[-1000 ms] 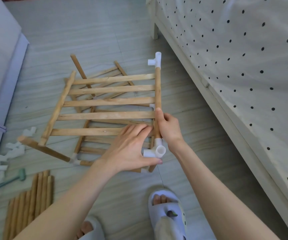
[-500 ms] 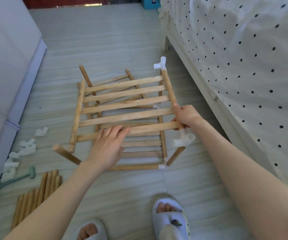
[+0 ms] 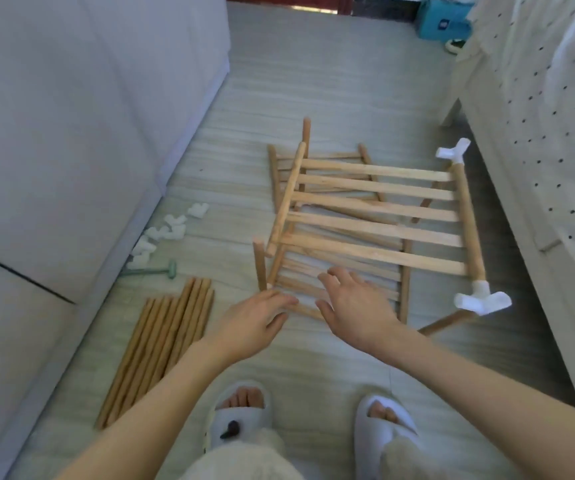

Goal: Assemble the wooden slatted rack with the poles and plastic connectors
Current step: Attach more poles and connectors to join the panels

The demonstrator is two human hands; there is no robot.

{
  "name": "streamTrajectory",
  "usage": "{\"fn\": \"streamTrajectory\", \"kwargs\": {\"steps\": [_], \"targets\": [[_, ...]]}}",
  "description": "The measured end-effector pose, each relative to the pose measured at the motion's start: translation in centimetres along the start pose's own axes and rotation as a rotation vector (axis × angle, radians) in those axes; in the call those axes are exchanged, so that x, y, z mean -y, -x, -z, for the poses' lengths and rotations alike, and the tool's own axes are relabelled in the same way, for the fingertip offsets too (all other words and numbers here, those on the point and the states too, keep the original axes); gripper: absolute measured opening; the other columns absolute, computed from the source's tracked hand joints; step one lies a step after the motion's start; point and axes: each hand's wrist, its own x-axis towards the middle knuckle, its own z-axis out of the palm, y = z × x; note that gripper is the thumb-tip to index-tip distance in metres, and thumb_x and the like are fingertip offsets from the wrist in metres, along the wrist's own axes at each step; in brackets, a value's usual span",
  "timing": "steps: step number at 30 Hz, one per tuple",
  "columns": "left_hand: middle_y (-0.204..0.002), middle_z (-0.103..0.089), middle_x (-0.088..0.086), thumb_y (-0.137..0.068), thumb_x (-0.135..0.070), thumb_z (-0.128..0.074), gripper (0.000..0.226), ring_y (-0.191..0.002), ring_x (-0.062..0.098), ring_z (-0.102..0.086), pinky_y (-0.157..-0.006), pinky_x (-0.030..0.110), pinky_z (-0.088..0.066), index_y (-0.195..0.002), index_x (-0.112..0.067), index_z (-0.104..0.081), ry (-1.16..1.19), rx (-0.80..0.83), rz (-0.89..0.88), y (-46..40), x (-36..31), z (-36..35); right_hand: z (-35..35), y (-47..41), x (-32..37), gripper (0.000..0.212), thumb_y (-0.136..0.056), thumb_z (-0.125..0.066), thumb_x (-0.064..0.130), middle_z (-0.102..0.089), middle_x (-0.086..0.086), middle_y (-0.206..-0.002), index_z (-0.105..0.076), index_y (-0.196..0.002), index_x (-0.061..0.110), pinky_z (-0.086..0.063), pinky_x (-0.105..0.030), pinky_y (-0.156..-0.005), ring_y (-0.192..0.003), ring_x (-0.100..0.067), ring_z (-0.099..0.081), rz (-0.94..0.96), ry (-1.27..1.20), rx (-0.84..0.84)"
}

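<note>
**A:** From the head camera, how far along is the rack?

**B:** Partway, I'd judge. One slatted panel [image 3: 376,216] sits tilted on top, its right rail capped by a white connector [image 3: 452,152] at the far end and another white connector [image 3: 483,301] at the near end. A second slatted panel [image 3: 334,275] lies flat on the floor [image 3: 313,81] beneath it, with short poles sticking out at the corners; one upright pole [image 3: 259,265] stands at its near left corner.

**A:** And the hands?

**B:** Both hold nothing. The left hand [image 3: 251,323] has straight, loose fingers reaching to the near left corner of the lower panel; whether it touches the wood I can't tell. The right hand [image 3: 355,306] is spread open over the near slats, apparently hovering.

**A:** What's left?

**B:** Plenty, it seems. A bundle of spare poles [image 3: 161,344] lies unused on the floor to the left, and a scatter of loose connectors [image 3: 165,233] sits by the white cabinet [image 3: 71,133], beside a small green mallet [image 3: 154,270]. The top panel's left rail shows no connectors, so the two panels don't look joined on that side yet.

**A:** Where is all this?

**B:** On the floor between the cabinet and the dotted bed [image 3: 538,133].
</note>
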Motion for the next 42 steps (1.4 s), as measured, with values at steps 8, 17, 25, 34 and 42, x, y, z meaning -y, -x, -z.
{"fn": "streamTrajectory", "kwargs": {"steps": [8, 17, 25, 34, 42], "targets": [[-0.136, -0.048, 0.006, -0.097, -0.019, -0.045, 0.037, -0.124, 0.02, -0.045, -0.102, 0.027, -0.034, -0.134, -0.013, -0.048, 0.168, -0.001, 0.463, 5.7, 13.2, -3.8, -5.0, -8.9, 6.5, 0.053, -0.101, -0.03, 0.038, -0.034, -0.01, -0.148, -0.017, -0.149, 0.019, -0.034, -0.036, -0.103, -0.132, -0.028, -0.038, 0.252, 0.065, 0.479], [-0.116, -0.055, 0.008, -0.093, -0.022, -0.051, 0.029, -0.108, 0.026, -0.053, -0.087, 0.034, -0.045, -0.12, -0.014, -0.059, 0.063, -0.084, 0.653, 4.9, 20.5, -6.8, -17.6, -16.2, 9.7, 0.06, -0.101, -0.034, 0.028, 0.013, -0.006, -0.158, -0.003, -0.151, 0.02, -0.009, -0.042, -0.118, -0.145, -0.027, 0.008, 0.229, -0.019, 0.499], [-0.115, -0.047, 0.007, -0.088, -0.045, -0.053, 0.041, -0.109, 0.025, -0.043, -0.089, 0.035, -0.036, -0.118, -0.018, -0.054, -0.254, -0.054, 0.741, 3.4, 18.4, -9.9, -18.8, -16.0, 8.4, 0.063, -0.1, -0.037, 0.03, 0.019, -0.003, -0.157, -0.002, -0.151, 0.022, -0.006, -0.041, -0.118, -0.145, -0.023, 0.013, 0.232, -0.097, 0.522], [-0.093, -0.057, 0.013, -0.095, -0.026, -0.044, 0.019, -0.101, 0.031, -0.05, -0.08, 0.037, -0.037, -0.101, -0.01, -0.054, 0.07, -0.143, 0.748, 3.5, 15.9, -6.7, -13.7, -14.8, 8.0, 0.048, -0.101, -0.034, 0.03, -0.031, -0.008, -0.152, -0.03, -0.146, 0.014, -0.026, -0.026, -0.108, -0.138, -0.023, -0.032, -0.026, -0.421, 0.595], [-0.093, -0.059, 0.007, -0.094, -0.026, -0.043, 0.02, -0.088, 0.025, -0.055, -0.072, 0.035, -0.041, -0.103, -0.013, -0.056, 0.427, -0.516, 0.442, 5.3, 8.7, 0.3, 0.6, -8.3, 7.0, 0.039, -0.101, -0.035, 0.03, -0.049, -0.009, -0.138, -0.054, -0.128, 0.011, -0.034, -0.027, -0.1, -0.127, -0.025, -0.044, 0.201, -0.15, 0.542]]}}
